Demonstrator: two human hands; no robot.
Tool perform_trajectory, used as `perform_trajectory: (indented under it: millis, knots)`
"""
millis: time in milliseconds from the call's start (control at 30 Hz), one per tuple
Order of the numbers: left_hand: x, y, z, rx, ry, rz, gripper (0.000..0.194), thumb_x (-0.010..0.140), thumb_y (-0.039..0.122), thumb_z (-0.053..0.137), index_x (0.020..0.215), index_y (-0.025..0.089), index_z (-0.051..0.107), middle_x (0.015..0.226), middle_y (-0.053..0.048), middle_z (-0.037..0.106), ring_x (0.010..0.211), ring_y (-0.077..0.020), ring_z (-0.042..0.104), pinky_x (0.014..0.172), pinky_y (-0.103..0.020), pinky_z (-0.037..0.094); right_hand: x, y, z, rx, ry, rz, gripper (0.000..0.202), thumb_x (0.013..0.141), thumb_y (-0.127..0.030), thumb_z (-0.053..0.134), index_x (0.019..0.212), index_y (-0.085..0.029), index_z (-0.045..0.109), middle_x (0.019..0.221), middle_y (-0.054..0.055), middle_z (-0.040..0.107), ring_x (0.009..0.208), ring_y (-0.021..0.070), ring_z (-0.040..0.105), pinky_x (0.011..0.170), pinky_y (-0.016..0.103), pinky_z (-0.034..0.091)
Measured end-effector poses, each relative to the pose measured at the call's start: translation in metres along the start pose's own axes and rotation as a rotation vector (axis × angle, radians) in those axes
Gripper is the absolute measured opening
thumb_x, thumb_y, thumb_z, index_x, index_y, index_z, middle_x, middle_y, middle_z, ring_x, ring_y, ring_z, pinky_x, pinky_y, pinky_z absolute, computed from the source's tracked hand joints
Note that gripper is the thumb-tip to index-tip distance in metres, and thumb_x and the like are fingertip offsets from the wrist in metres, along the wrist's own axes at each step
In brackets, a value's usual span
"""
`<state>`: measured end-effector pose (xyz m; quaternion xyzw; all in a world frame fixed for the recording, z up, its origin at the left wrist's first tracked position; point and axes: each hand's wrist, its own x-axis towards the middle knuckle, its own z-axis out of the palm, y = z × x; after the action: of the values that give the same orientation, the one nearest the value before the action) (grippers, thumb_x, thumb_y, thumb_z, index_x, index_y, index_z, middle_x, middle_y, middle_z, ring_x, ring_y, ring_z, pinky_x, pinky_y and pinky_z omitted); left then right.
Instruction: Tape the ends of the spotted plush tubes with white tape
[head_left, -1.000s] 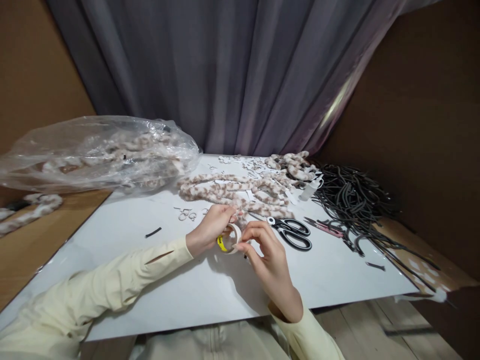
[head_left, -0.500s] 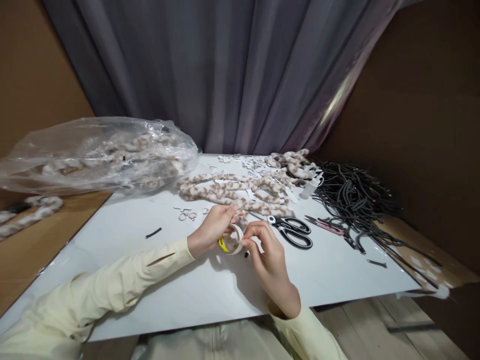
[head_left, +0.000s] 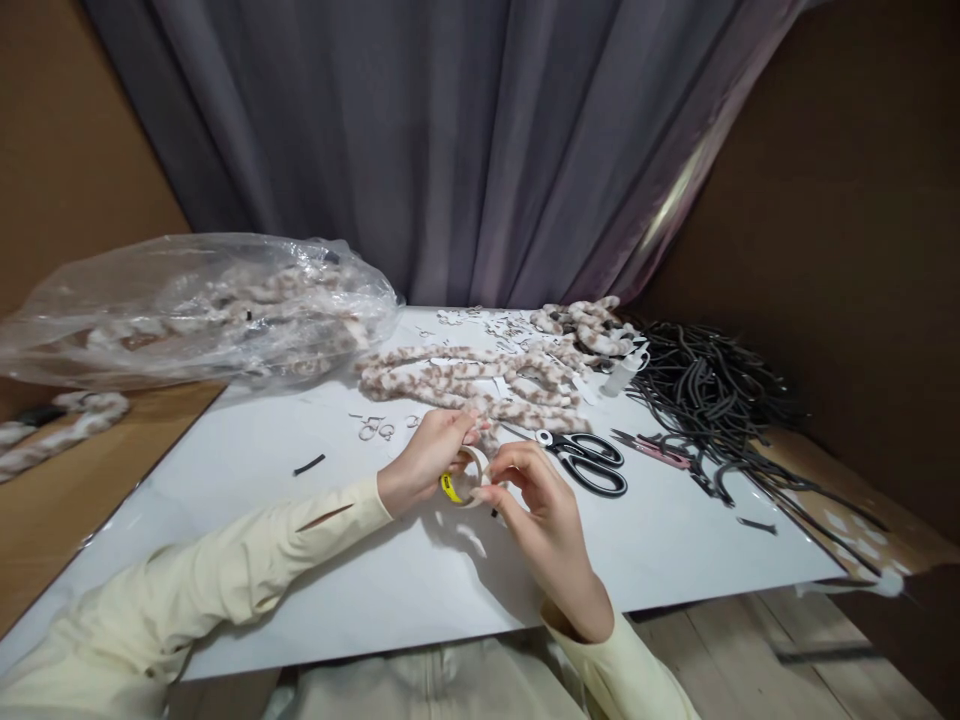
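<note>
A roll of tape [head_left: 451,488], pale with a yellow patch inside its ring, is held on edge above the table. My left hand [head_left: 424,458] is closed on its left side; the fingertips also meet a brown-and-white fluffy strip behind, and whether they grip it is hard to see. My right hand [head_left: 546,515] pinches at the roll's right edge with thumb and index finger, where the loose end of tape is too small to make out. Just beyond the right hand lie black-handled scissors [head_left: 600,465]. More fluffy strips [head_left: 442,380] stretch across the table past both hands.
Metal rings and clasps [head_left: 371,430] lie left of the hands, near a short black cord piece [head_left: 309,465]. A clear plastic bag [head_left: 187,310] of fluffy strips fills the back left. At right are pink-handled snips [head_left: 660,452], a small bottle [head_left: 621,377] and heaped black cords [head_left: 705,385].
My right thumb and fingers have shifted slightly at the roll's right edge, and the roll has turned a little. My left hand stays nearly still, and both keep their hold.
</note>
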<state>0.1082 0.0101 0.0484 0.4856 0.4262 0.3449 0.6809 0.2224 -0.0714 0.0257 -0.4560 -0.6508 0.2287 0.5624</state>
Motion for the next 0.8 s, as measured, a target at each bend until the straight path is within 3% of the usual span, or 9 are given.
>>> perform_trajectory:
  millis: [400, 800]
  knots:
    - [-0.004, 0.003, 0.002, -0.020, -0.013, -0.039, 0.029, 0.085, 0.029, 0.049, 0.061, 0.013, 0.042, 0.055, 0.007, 0.035, 0.034, 0.0008, 0.023, 0.034, -0.013, 0.012, -0.003, 0.003, 0.006, 0.031, 0.112, 0.042, 0.008, 0.081, -0.016, 0.059, 0.074, -0.018, 0.055, 0.075, 0.000, 0.054, 0.070, 0.0127, 0.052, 0.061, 0.024, 0.042]
    - [-0.001, 0.000, -0.001, -0.058, -0.115, -0.056, 0.026, 0.089, 0.028, 0.046, 0.070, 0.010, 0.048, 0.055, 0.008, 0.032, 0.035, 0.0013, 0.019, 0.034, -0.014, 0.011, -0.002, 0.011, 0.004, 0.006, 0.105, 0.162, 0.014, 0.088, -0.022, 0.048, 0.074, -0.018, 0.046, 0.071, -0.001, 0.047, 0.063, 0.0121, 0.047, 0.060, 0.026, 0.038]
